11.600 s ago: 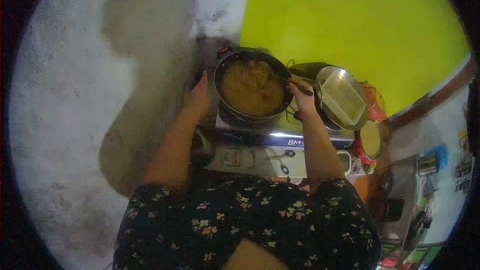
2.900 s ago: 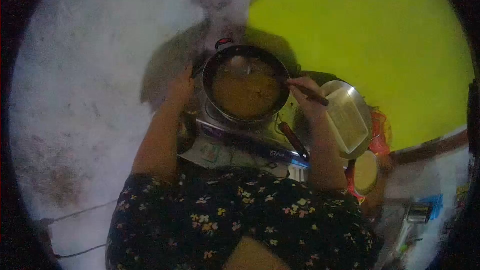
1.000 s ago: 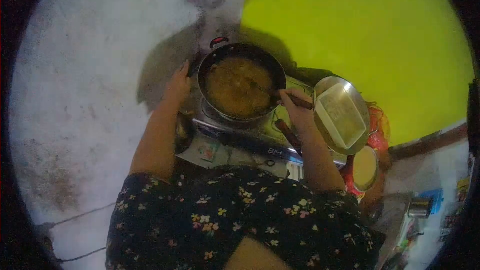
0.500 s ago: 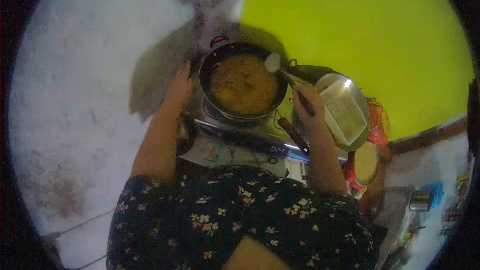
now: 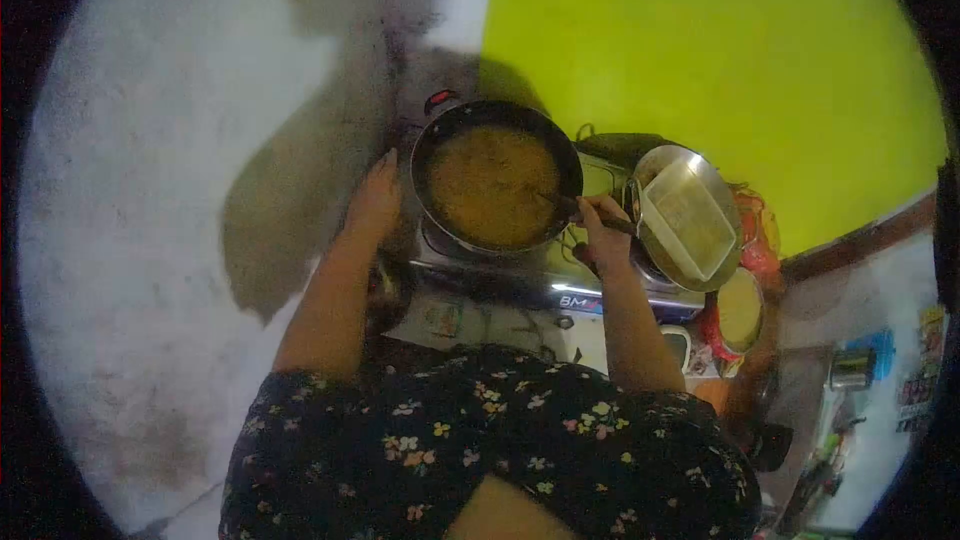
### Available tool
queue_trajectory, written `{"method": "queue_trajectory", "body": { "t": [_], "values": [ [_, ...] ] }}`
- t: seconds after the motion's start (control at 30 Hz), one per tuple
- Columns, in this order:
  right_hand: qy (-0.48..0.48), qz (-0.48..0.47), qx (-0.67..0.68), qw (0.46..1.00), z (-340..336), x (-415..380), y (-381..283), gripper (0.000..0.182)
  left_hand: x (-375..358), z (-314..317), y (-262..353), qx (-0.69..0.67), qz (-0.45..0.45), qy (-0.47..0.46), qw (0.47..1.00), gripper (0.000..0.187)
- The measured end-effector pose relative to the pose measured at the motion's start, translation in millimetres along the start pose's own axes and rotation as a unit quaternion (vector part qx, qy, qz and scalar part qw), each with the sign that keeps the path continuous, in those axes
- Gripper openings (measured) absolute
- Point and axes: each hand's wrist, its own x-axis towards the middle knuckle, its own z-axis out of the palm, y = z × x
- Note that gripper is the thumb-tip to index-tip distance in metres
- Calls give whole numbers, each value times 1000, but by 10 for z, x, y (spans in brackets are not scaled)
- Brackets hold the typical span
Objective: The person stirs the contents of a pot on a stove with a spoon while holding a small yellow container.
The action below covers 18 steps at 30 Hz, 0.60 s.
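Observation:
A dark wok (image 5: 420, 202) with a red-trimmed small handle stands on the stove (image 5: 480, 282). Orange-brown food (image 5: 490, 180) in liquid fills much of it. My right hand (image 5: 605, 238) is closed around the dark handle of a spatula (image 5: 562, 203). The spatula's head dips into the food at the wok's right side and is hidden there. My left hand (image 5: 376, 202) is beside the wok's left edge, apparently not gripping it, with fingers stretched forward.
Right of the wok, a rectangular translucent container (image 5: 690, 215) rests on a round metal pan (image 5: 680, 158). A round tub with pale contents (image 5: 740, 310) and a red plastic bag (image 5: 760, 255) lie farther right. Walls (image 5: 680, 40) rise behind the stove.
My right hand has moved down and left, lowering the spatula's head from above the wok's rim into the food. My left hand stays beside the wok. The view has shifted slightly.

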Motion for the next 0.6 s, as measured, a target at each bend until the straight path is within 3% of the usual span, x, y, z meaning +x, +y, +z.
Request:
{"method": "queue_trajectory", "body": {
  "t": [0.07,0.13,0.2,0.27,0.37,0.47,0.6],
  "values": [
    [34,44,33,998,37,-42,-28,15,39,89,-83,0,21,8,1000,55],
    [45,-75,-76,993,29,-106,-62,15,8,68,-44,-4,15,14,1000,55],
    [55,-88,-84,991,43,-149,-102,15,-1,46,-22,1,9,9,1000,55],
    [65,3,12,998,71,-165,-128,15,-7,43,-26,15,4,-5,1000,55],
    [56,-50,-67,995,80,-228,-172,13,-1,30,-36,-10,24,9,1000,55],
    [80,-166,-182,966,90,-237,-40,11,-35,-28,59,13,-13,-18,1000,54],
    [84,-121,-116,982,151,-343,-137,9,-36,2,-11,35,28,-2,999,54]
  ]
}}
